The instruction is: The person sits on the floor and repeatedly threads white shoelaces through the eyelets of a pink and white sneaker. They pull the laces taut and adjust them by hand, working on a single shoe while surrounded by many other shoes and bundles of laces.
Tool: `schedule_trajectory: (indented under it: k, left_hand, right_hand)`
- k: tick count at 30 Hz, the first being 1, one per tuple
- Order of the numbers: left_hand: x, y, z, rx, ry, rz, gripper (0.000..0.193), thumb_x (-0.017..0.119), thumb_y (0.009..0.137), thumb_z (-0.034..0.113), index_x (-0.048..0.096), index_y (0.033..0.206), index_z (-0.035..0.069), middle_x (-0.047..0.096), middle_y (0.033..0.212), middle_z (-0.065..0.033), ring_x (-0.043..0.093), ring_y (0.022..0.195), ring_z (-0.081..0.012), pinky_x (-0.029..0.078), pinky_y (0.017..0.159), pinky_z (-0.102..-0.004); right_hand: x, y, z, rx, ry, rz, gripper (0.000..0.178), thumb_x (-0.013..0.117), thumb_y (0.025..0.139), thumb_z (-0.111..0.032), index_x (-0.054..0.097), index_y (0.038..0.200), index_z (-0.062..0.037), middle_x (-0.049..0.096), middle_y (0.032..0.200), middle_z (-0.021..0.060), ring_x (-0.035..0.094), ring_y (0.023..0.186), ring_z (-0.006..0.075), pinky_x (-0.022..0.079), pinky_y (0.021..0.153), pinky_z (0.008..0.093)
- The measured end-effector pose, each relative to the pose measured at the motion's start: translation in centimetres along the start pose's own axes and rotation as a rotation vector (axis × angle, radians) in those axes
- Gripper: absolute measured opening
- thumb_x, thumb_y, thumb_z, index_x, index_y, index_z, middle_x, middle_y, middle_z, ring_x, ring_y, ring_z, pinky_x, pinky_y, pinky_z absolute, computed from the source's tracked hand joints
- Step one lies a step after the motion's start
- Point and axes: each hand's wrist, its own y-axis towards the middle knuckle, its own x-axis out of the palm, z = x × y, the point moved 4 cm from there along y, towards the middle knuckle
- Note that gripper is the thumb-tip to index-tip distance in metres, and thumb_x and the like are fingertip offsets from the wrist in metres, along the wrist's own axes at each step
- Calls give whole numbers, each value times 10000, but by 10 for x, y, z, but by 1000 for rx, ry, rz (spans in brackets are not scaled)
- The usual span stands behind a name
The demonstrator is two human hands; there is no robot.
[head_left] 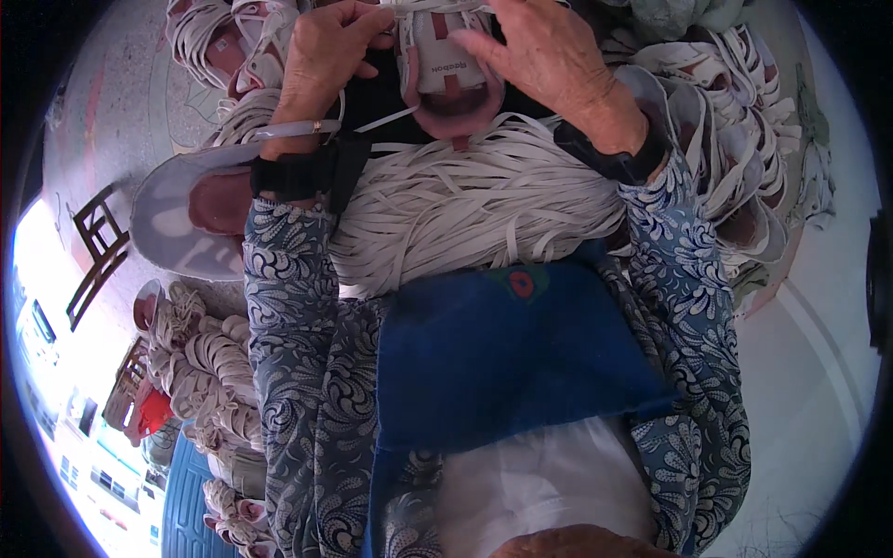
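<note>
A pale shoe upper (453, 70) with a pink collar lies at the top middle, between my hands. At its left edge, my left hand (330, 46) pinches a white shoelace (437, 6) that crosses the top of the upper. My right hand (553, 70) grips the upper's right side, its thumb lying over the tongue; its other fingertips are cut off by the top edge. A loose lace end (386, 119) hangs below my left hand. Under the upper, a thick bundle of white shoelaces (474, 200) lies across my lap.
Several pale uppers with laces (744, 121) are heaped at the right. More stacked uppers (214, 363) stand at the lower left. A large pale upper (167, 219) with a pink lining sits beside my left forearm. A wooden stool (98, 232) and a blue plastic item (191, 502) are further left.
</note>
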Motion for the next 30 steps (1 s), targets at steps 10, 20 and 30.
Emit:
schedule_trajectory:
  k: [10, 20, 30]
  left_hand:
    - [-2, 1, 21, 57, 285, -51, 277, 633, 901, 302, 692, 978, 43, 695, 793, -50, 640, 668, -136, 507, 555, -254]
    - [16, -28, 23, 589, 511, 363, 328, 644, 855, 341, 689, 980, 41, 694, 860, -143, 670, 800, -292, 493, 756, -414]
    - [36, -25, 6, 641, 844, 263, 258, 624, 772, 223, 600, 966, 55, 675, 926, -107, 630, 974, -286, 371, 861, -621]
  right_hand:
    - [32, -18, -5, -592, -740, 217, 160, 640, 800, -132, 548, 711, -36, 463, 716, 107, 528, 801, 261, 457, 821, 393]
    - [23, 0, 9, -251, 159, 210, 179, 585, 857, -35, 503, 1000, 34, 520, 778, 182, 568, 717, 312, 513, 642, 374]
    - [24, 5, 9, -224, 66, 156, 119, 563, 871, -53, 562, 951, 35, 613, 934, 252, 652, 752, 356, 540, 611, 395]
